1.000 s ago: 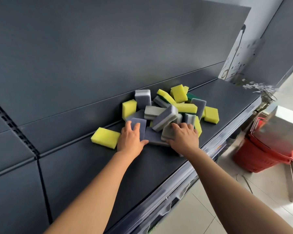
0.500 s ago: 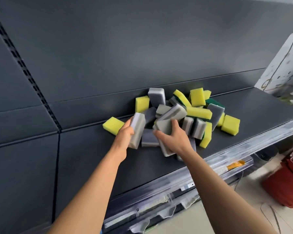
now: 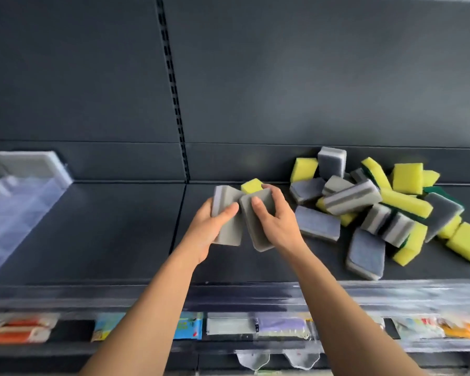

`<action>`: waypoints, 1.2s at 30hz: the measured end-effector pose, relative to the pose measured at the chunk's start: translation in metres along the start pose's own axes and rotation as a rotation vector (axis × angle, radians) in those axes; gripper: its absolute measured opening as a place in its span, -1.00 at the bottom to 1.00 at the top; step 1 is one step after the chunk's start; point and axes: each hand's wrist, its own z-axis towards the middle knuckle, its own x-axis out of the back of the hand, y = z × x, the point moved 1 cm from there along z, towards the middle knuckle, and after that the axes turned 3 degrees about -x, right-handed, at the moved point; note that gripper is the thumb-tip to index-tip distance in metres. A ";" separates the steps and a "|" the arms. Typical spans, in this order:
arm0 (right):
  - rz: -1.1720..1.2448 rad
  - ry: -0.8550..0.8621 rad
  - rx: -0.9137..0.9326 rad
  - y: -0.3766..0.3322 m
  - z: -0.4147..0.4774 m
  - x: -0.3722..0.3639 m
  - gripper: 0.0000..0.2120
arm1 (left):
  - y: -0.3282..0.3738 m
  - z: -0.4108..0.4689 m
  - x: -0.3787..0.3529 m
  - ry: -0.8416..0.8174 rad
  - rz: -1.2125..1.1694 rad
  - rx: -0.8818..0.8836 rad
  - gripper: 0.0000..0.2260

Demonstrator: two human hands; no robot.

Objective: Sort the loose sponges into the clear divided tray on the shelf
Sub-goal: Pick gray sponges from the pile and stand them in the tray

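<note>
Left hand, grip closed on a grey sponge, thumb across its face, above the shelf. Right hand, grip closed on a second grey sponge, thumb on its face and fingers curled over its far end. Both sponges tilted, upper ends apart, lower parts close or touching; cannot tell which. A yellow sponge just behind the right fingers, whether held or lying on the shelf unclear. To the right, a loose pile of grey and yellow sponges on the shelf against the back panel, some leaning on it, some stacked over others, a few with green backing. One grey-blue sponge flat just beside the right wrist, another near the shelf's front edge. At far left, well apart from the hands, the clear tray, partly cut off by the frame edge, dividers visible, contents blurred. Below the shelf edge, packaged goods on a lower level, blurred.
</note>
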 end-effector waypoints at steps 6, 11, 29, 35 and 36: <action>0.078 -0.075 0.076 -0.033 -0.009 -0.069 -0.63 | 0.011 -0.029 0.081 0.235 0.065 -0.076 -0.91; 0.073 -0.115 0.110 -0.069 -0.024 -0.134 -0.62 | 0.017 -0.055 0.158 0.369 0.249 -0.228 -0.58; 0.186 -0.165 0.193 -0.188 -0.062 -0.360 -0.78 | 0.055 -0.105 0.421 0.579 0.522 -0.361 -0.71; 0.163 -0.118 0.218 -0.204 -0.031 -0.398 -0.77 | 0.063 -0.082 0.462 0.594 0.512 -0.370 -0.71; 0.155 -0.107 0.227 -0.208 -0.022 -0.406 -0.76 | 0.065 -0.074 0.470 0.597 0.510 -0.374 -0.71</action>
